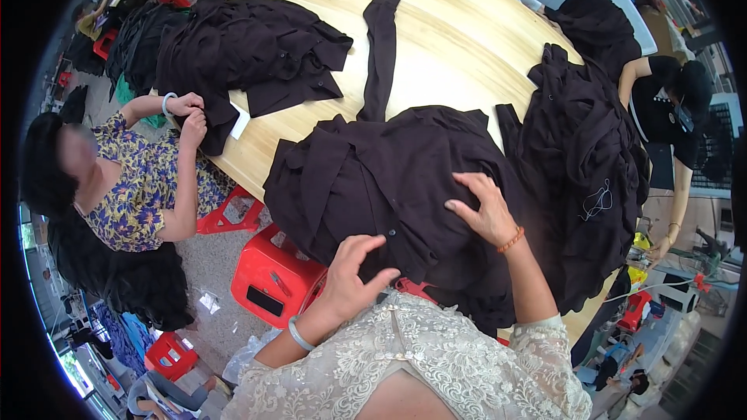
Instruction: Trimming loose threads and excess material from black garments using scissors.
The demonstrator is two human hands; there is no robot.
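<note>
A dark button-front shirt (412, 163) lies spread at the table's near edge, one sleeve (380, 58) stretched away from me. My left hand (354, 276) is by the shirt's lower edge near a button, its thumb and fingers apart. Farther right, my right hand (484, 211) rests on or just over the cloth with its fingers spread. Neither hand grips anything I can see. Right of the shirt is a heap of dark garments (572, 148), with a loose tangle of pale thread (597, 201) on it.
A pale wooden table (467, 39) bears another dark garment pile (257, 47) at far left. A person (148, 163) at left handles dark cloth there; another person (669, 109) stands at right. A red stool (261, 264) holds a phone (264, 300) and a small tool.
</note>
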